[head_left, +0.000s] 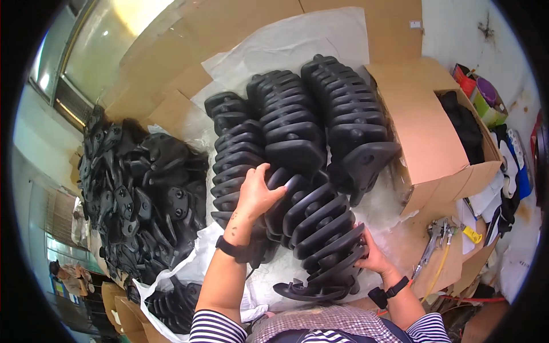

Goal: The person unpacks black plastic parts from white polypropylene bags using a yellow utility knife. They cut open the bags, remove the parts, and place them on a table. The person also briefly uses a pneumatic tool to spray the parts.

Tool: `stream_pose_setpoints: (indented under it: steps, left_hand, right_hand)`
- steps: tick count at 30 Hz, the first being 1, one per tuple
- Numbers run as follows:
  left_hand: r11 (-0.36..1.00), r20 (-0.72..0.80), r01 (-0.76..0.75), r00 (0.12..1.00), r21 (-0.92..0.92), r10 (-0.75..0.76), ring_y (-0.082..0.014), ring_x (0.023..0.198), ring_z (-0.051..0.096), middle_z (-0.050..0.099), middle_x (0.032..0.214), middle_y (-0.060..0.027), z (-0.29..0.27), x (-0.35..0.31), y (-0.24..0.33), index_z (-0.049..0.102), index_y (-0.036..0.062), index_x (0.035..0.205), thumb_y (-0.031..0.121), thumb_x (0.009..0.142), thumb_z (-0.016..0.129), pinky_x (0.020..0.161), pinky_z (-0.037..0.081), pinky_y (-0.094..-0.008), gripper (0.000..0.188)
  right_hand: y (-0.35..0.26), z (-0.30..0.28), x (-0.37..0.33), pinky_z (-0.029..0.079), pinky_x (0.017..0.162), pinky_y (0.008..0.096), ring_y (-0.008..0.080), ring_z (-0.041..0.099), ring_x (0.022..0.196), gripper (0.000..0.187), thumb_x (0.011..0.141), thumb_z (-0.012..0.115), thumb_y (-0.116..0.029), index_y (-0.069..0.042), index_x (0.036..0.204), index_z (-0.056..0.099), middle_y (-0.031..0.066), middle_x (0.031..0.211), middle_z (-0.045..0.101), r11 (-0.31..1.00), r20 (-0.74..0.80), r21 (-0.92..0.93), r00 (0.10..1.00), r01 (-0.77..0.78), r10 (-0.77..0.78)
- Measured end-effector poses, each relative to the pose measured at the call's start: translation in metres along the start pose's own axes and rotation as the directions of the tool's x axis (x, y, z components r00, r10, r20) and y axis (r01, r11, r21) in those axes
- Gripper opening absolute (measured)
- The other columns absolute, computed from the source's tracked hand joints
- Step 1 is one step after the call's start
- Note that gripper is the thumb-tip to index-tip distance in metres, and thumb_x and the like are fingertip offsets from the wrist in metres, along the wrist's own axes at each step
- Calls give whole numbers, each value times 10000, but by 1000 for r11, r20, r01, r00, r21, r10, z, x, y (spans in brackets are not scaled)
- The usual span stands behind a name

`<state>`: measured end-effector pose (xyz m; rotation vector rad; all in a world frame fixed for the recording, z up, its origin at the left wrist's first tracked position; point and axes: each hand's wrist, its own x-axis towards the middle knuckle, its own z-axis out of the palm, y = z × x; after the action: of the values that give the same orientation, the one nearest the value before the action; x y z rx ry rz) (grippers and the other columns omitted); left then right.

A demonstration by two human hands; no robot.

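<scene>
The person is bent over rows of stacked black plastic parts (297, 148) laid on white wrapping sheet (297, 43) over flattened cardboard (189, 23). The row being handled, a curved stack of black parts (320, 228), runs from the centre of the view down toward five o'clock. The left hand (257, 191) lies spread across its upper end, fingers curled over the top pieces, pressing rather than closing round anything. The right hand (372, 254) is at the lower end, at about five o'clock, fingers tucked against the last pieces as if bracing them; it is partly hidden, but it looks clasped on the stack's edge.

I'd judge the step in hand is squeezing this row together and straightening it beside the others. The next move would call for even pressure from both ends, since the nested pieces look ready to fan out or slide.

At nine o'clock sits a loose heap of black parts (143, 194). At two o'clock an open cardboard box (434, 137) holds more. Hand tools (437, 240) lie at four o'clock.
</scene>
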<state>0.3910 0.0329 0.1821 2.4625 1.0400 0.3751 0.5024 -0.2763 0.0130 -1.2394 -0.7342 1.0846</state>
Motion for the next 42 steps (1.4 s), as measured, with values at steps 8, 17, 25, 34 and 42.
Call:
stream_pose_setpoints:
  steps: [8, 17, 25, 34, 42]
  left_hand:
    - [654, -38, -317, 914, -687, 404, -158, 835, 595, 578, 841, -67, 32, -2, 27, 539, -11, 984, -63, 557, 387, 807, 455, -260, 456]
    - [783, -108, -361, 928, -506, 358, -176, 1071, 506, 536, 1172, -58, 10, 36, 9, 452, 45, 1283, 89, 762, 662, 921, 412, -301, 564]
    - [566, 715, 509, 663, -648, 222, -201, 1018, 581, 481, 1297, -101, -3, -173, -119, 403, 60, 1340, 90, 704, 751, 790, 514, -314, 725]
    - [807, 338, 91, 931, -584, 140, -71, 703, 585, 602, 754, -17, 50, -223, -22, 543, -6, 930, 78, 703, 776, 586, 482, -234, 336]
    - [833, 88, -71, 986, -549, 142, -127, 613, 602, 562, 856, -89, 64, -235, -14, 492, -25, 1037, 95, 672, 788, 555, 491, -252, 484]
  right_hand:
    - [-9, 37, -32, 274, 1054, 439, 374, 364, 1244, 948, 472, 843, -338, -24, 1260, 420, 214, 1317, 400, 881, -236, -427, 916, 203, -326]
    - [-8, 68, 11, 301, 1034, 418, 371, 380, 1216, 685, 589, 748, -264, 11, 1151, 469, 225, 1319, 382, 863, -395, -430, 805, 263, -442]
    - [5, 73, 3, 289, 1042, 387, 322, 368, 1246, 854, 720, 702, -457, 52, 1308, 348, 204, 1334, 377, 906, -388, -345, 842, 245, -376]
    - [40, 50, -55, 235, 1082, 374, 257, 308, 1313, 664, 870, 529, -449, -12, 1345, 373, 147, 1409, 338, 961, -464, -244, 854, 132, -235]
    - [34, 64, -39, 269, 1042, 348, 180, 399, 1241, 567, 967, 291, -475, -68, 1346, 400, 74, 1333, 443, 904, -539, 319, 839, 285, -74]
